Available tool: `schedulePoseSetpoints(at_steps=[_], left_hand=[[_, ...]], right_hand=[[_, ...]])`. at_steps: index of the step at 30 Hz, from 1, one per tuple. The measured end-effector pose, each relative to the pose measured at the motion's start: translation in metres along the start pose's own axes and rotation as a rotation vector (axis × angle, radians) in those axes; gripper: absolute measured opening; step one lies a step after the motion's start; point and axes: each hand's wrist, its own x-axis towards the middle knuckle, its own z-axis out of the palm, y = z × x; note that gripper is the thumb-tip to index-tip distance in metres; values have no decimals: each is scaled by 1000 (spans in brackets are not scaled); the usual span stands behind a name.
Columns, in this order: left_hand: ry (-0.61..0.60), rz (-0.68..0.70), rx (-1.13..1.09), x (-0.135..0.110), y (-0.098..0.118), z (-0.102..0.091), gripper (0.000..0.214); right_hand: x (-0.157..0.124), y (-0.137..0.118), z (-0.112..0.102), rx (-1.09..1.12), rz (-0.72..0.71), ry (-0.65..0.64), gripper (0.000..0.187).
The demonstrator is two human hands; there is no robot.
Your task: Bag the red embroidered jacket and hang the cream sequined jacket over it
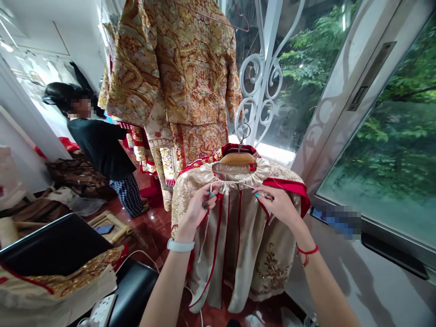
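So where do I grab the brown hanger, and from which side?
Probably the middle of the brown hanger, just under its metal hook, coming from the front and slightly above: that part shows bare inside the neck of the cream garment, while both ends are hidden.

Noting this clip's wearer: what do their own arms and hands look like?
Both forearms are bare, with no sleeves showing. The left hand has a broad, pale wristband at its wrist; the right hand has a thin red bracelet with a dangling part. Teal polish shows on nails of both hands.
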Motion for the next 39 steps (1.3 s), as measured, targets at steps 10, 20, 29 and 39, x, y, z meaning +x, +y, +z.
schedulePoseSetpoints(at_steps=[10,20,29,39], left_hand=[[-54,334,618,22,8,19,32],[-228,350,874,46,13,19,39],[-304,534,962,46,5,21,47],[-151,815,1342,48,5,19,9]], right_hand=[[48,-33,48,103,-91,479,28],[60,-30,32,450,-96,51,16],[58,-25,35,553,-86,-98,18],[47,-32,34,148,-270,152,20]])
